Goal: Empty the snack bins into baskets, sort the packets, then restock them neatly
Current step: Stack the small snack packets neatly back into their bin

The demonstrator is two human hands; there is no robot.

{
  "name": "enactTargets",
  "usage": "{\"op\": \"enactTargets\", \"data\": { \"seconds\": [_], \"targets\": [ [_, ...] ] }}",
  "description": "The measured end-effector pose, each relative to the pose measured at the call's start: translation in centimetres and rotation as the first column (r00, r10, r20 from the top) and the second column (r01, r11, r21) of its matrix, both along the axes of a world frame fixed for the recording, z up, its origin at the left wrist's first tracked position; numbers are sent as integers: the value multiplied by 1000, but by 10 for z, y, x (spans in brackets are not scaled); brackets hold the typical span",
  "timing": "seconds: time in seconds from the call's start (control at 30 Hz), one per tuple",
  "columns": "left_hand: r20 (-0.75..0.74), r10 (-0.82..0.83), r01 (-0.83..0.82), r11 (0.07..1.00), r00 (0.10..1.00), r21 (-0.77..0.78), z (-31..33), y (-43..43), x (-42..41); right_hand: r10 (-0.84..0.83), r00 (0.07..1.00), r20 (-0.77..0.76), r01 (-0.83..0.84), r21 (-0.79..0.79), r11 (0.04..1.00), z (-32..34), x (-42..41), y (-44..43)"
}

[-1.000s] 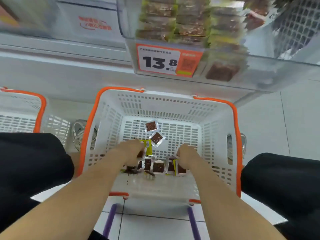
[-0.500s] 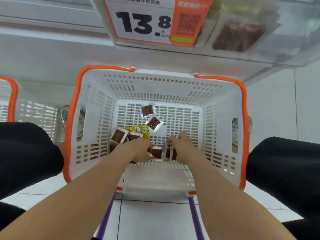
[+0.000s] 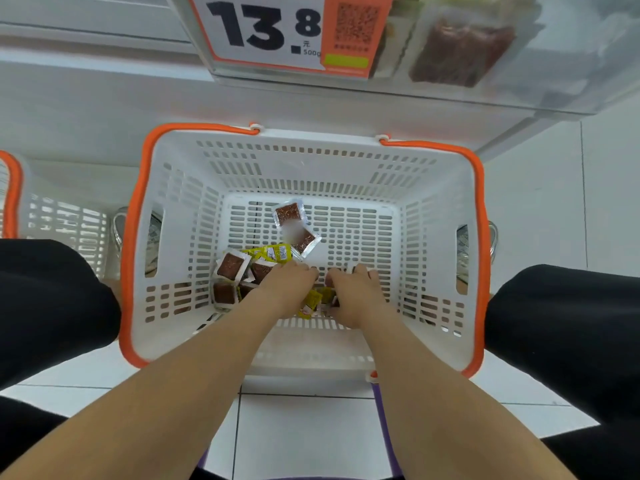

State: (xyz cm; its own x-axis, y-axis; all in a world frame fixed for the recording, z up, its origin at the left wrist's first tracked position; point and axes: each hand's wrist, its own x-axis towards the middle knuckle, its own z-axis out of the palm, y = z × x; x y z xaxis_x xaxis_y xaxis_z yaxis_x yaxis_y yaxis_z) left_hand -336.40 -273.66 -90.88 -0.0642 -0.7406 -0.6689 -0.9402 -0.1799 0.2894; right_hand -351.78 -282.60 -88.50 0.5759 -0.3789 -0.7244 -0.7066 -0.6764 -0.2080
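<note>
A white basket with an orange rim (image 3: 130, 237) stands on the floor between my knees. Several small snack packets lie on its bottom: two brown ones in clear wrap (image 3: 288, 214) near the middle, a yellow packet (image 3: 273, 253) and more brown packets (image 3: 230, 267) at the near left. My left hand (image 3: 289, 289) and my right hand (image 3: 353, 294) are down in the near pile, side by side, fingers curled around packets. A yellow packet (image 3: 311, 304) sticks out between the two hands. What lies under the palms is hidden.
A clear snack bin (image 3: 540, 64) with a 13.8 price label (image 3: 277, 29) juts out overhead, with brown packets inside. A second orange-rimmed basket (image 3: 14, 188) stands at the far left. My black-clad knees (image 3: 52, 299) flank the basket. Purple bars (image 3: 385, 427) run below it.
My head has come lower and closer to the basket. Both hands drew together over the near pile, and a yellow packet now shows between them. The far brown packets lie as before.
</note>
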Motion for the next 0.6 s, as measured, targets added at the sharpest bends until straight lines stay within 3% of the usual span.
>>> {"op": "enactTargets", "data": {
  "seconds": [0.1, 0.17, 0.27, 0.4, 0.47, 0.5, 0.6],
  "targets": [
    [-22, 10, -8, 996, 1000, 92, 1, -1, 0, -29, 993, -115, 13, -131, 991, -1, -5, -5],
    [-63, 56, -47, 988, 996, 145, 3, 2, 1, -126, 985, -118, 108, -152, 982, -1, -7, -10],
    [-205, 340, -317, 938, 918, 140, 13, 5, 8, -474, 878, 65, 472, 40, 881, -3, -1, -21],
    [-377, 688, -676, 712, 620, 189, 41, 2, 25, -845, 476, 246, 734, 418, 535, 18, 20, -33],
    [-472, 804, -774, 542, 362, 329, 67, -1, 31, -950, 251, 184, 739, 598, 311, 37, 26, -38],
    [-514, 825, -780, 475, 234, 408, 80, -2, 33, -965, 208, 160, 707, 657, 261, 46, 28, -41],
    [-589, 806, -764, 419, 65, 490, 120, -6, 36, -926, 293, 239, 631, 679, 375, 73, 34, -44]
  ]
}}
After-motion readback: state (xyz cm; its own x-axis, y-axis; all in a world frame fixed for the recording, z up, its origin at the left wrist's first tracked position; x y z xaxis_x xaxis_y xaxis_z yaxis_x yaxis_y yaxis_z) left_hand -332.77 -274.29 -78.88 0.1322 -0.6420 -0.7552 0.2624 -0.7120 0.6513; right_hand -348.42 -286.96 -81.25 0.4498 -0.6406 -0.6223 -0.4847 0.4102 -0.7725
